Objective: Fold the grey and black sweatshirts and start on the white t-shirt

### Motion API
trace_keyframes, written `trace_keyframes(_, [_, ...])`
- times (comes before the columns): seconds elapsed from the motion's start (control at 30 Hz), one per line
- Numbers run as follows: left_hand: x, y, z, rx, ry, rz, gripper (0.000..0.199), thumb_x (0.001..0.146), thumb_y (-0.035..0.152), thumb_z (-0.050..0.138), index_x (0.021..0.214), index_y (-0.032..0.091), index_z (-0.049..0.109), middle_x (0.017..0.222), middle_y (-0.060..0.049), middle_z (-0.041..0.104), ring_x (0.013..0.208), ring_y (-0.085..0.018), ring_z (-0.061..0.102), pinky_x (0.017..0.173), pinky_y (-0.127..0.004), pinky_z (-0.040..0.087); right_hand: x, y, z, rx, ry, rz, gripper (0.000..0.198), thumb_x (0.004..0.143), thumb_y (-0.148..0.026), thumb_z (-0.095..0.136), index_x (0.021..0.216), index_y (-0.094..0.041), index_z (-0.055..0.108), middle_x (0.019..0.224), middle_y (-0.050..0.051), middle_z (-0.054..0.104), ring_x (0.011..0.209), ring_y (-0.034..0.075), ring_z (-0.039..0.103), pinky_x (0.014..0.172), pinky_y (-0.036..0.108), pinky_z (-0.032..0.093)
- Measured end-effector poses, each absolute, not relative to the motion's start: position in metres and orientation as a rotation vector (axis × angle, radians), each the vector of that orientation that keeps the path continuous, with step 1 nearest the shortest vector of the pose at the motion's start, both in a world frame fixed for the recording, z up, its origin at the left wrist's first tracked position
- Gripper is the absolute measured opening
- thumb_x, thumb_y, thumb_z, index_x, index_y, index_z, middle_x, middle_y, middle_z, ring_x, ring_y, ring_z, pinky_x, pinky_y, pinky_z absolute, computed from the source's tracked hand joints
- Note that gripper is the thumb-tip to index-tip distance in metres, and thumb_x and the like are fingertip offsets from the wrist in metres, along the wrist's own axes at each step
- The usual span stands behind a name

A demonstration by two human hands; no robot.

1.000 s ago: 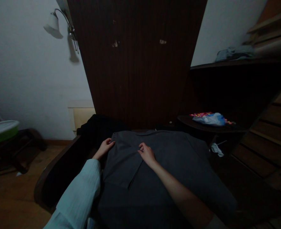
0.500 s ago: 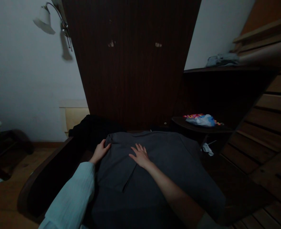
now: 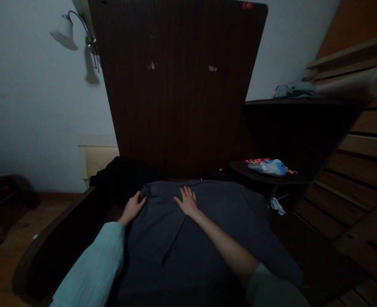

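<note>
A dark grey garment (image 3: 214,238) is spread out in front of me, its exact kind unclear in the dim light. My left hand (image 3: 133,208) grips its far left corner, where the cloth bunches by the fingers and thumb. My right hand (image 3: 187,202) lies flat on the cloth near its far edge, fingers outstretched and thumb apart. From under the right hand a thin dark line, like a cord or a slit (image 3: 173,244), runs down toward me across the fabric.
Black cloth (image 3: 121,175) is heaped behind my left hand. A dark wooden panel (image 3: 178,106) rises beyond the garment. On the right, a low shelf (image 3: 258,171) holds a plastic bag (image 3: 269,167). A curved wooden side edge (image 3: 52,232) runs along the left, and a lamp (image 3: 65,34) hangs on the wall.
My right hand has slid slightly away from me over the cloth, and more of the dark line shows below it. The left hand keeps its corner. The view has tilted up a little.
</note>
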State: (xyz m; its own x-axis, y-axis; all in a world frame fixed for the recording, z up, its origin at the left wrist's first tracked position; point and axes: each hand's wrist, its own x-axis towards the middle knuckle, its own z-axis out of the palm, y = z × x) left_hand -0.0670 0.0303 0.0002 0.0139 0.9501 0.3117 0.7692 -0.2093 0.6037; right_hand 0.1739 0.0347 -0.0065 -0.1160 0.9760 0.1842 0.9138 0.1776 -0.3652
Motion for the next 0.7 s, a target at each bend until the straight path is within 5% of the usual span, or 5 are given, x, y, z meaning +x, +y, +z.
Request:
trace_keyframes(0.27, [-0.065, 0.026, 0.000, 2.000, 1.758, 1.020, 0.027, 0.074, 0.042, 0.040, 0.083, 0.020, 0.051, 0.074, -0.004, 0.063, 0.070, -0.020, 0.060, 0.063, -0.026, 0.043, 0.176, 0.051, -0.008, -1.826, -2.130, 0.317, 0.064, 0.083, -0.052, 0.033, 0.130, -0.009, 0.034, 0.139, 0.017, 0.026, 0.129, 0.029, 0.017, 0.102, 0.046, 0.013])
trace_keyframes(0.5, [-0.066, 0.026, 0.001, 1.987, 1.752, 1.018, 0.024, 0.074, 0.042, 0.041, 0.081, 0.021, 0.051, 0.073, -0.003, 0.063, 0.070, -0.021, 0.060, 0.062, -0.026, 0.043, 0.221, 0.028, 0.010, -1.460, -1.915, 0.410, 0.039, 0.076, -0.029, 0.049, 0.113, -0.017, 0.050, 0.122, 0.010, 0.051, 0.113, 0.018, 0.044, 0.096, 0.033, 0.032])
trace_keyframes(0.7, [-0.066, 0.028, 0.001, 2.003, 1.755, 0.987, 0.026, 0.074, 0.042, 0.040, 0.083, 0.020, 0.050, 0.076, -0.005, 0.063, 0.072, -0.021, 0.060, 0.064, -0.027, 0.043, 0.327, -0.031, 0.012, -1.505, -1.500, 0.269, 0.030, 0.074, -0.036, 0.044, 0.096, -0.017, 0.054, 0.099, 0.008, 0.060, 0.092, 0.019, 0.056, 0.085, 0.033, 0.041])
